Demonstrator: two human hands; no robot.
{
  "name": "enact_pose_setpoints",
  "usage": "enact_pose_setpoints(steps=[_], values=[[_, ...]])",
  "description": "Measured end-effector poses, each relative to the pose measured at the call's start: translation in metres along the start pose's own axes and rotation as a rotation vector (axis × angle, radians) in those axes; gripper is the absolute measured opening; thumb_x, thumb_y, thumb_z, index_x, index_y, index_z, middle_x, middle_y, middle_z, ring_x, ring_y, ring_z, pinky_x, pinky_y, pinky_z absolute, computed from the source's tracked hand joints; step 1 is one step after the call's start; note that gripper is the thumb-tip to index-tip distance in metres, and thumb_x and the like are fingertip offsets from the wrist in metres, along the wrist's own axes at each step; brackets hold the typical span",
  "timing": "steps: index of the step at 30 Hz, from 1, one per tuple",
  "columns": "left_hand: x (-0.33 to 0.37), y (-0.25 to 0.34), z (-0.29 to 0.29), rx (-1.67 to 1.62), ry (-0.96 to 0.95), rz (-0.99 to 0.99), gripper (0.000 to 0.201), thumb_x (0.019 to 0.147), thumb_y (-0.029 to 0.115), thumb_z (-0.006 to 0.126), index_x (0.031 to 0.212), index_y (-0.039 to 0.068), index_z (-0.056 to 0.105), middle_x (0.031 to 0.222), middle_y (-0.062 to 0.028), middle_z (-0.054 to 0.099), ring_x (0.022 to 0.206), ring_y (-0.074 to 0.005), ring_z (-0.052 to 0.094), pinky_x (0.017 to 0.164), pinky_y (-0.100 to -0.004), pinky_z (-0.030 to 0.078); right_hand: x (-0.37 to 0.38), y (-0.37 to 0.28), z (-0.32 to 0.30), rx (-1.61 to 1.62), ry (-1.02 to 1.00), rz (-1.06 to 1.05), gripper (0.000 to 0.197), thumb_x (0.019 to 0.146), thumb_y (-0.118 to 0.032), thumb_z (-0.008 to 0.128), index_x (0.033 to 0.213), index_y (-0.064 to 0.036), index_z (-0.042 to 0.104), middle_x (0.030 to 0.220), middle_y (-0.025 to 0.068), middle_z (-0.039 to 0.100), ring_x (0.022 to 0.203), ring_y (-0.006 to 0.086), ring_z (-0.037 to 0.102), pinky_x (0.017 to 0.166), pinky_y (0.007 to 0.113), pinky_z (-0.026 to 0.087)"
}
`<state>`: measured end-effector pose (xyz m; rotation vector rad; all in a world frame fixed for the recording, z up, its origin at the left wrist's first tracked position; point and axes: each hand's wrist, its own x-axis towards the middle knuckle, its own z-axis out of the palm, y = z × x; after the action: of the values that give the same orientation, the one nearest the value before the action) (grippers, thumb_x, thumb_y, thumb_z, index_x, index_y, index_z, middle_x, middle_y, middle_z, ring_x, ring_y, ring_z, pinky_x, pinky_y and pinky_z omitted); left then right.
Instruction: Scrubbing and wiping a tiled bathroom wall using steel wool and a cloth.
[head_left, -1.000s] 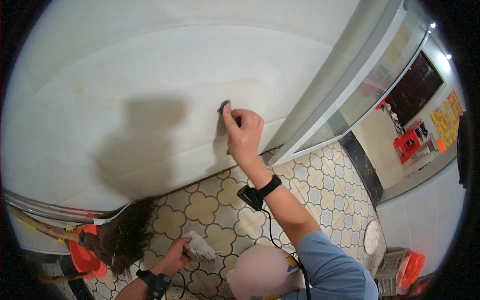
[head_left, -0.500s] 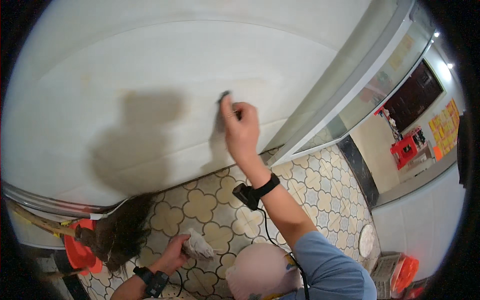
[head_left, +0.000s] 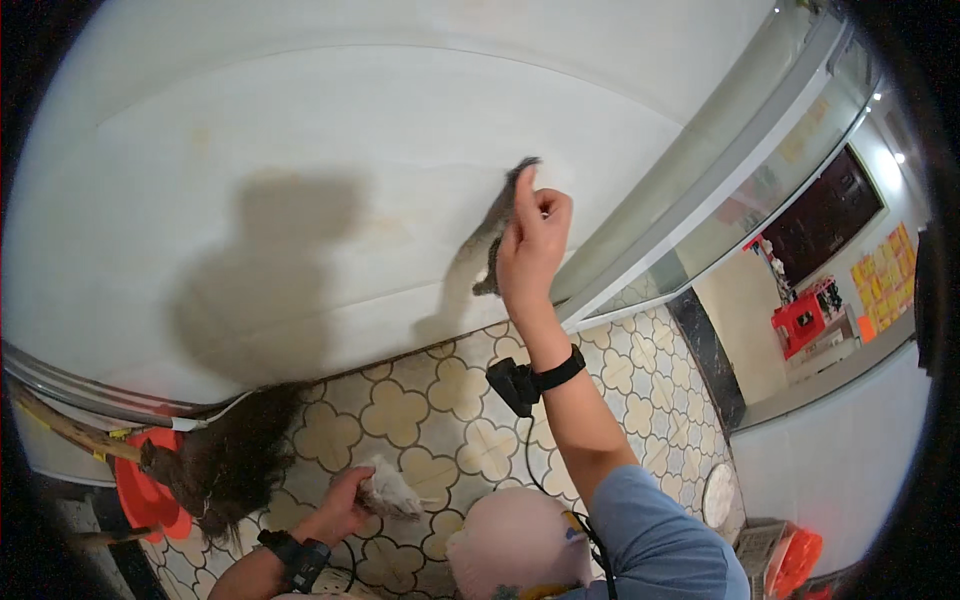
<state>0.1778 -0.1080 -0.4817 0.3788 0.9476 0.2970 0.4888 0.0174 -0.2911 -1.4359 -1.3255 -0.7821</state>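
Observation:
My right hand (head_left: 535, 245) is raised against the white wall (head_left: 380, 120), its fingers closed on a limp dark grey cloth (head_left: 522, 172). One end of the cloth sticks out past the fingertips at the wall. Another dark fold hangs below the hand, beside its shadow. Low in front of me, my left hand (head_left: 345, 503) grips a crumpled whitish cloth (head_left: 392, 490) above the tiled floor. Most of the left fingers are hidden behind the hand and the cloth.
A dark-bristled broom (head_left: 235, 465) stands at the lower left by a red dustpan-like object (head_left: 150, 490). To the right is a glass door with a white frame (head_left: 700, 185). A crate (head_left: 760, 550) with a red item sits at the lower right. Patterned tiles (head_left: 395, 410) cover the floor.
My right hand has moved right and slightly up along the wall, and more of the dark cloth now shows. The left hand has stayed nearly in place, still holding the whitish cloth.

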Motion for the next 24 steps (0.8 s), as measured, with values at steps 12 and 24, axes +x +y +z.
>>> enact_pose_setpoints(steps=[12,24], values=[[0.020,-0.014,-0.021,0.063,-0.011,0.027,0.033,0.089,0.032,0.053,0.113,0.010,0.053,0.102,-0.0052,0.063,0.091,-0.0235,0.062,0.073,-0.0368,0.052,0.010,0.016,-0.006,-0.099,0.002,0.112,0.058,0.076,0.011,0.054,0.129,-0.0113,0.053,0.083,0.0101,0.046,0.077,0.0242,0.047,0.067,0.030,0.043],[0.015,-0.005,-0.016,-0.053,0.033,-0.100,0.028,0.092,0.022,0.049,0.115,0.006,0.052,0.111,-0.0077,0.058,0.101,-0.0225,0.058,0.088,-0.0406,0.049,0.027,0.044,-0.014,-0.071,0.006,-0.033,0.032,0.083,-0.005,0.060,0.115,-0.0061,0.060,0.080,0.0129,0.049,0.073,0.0267,0.049,0.065,0.033,0.043]])
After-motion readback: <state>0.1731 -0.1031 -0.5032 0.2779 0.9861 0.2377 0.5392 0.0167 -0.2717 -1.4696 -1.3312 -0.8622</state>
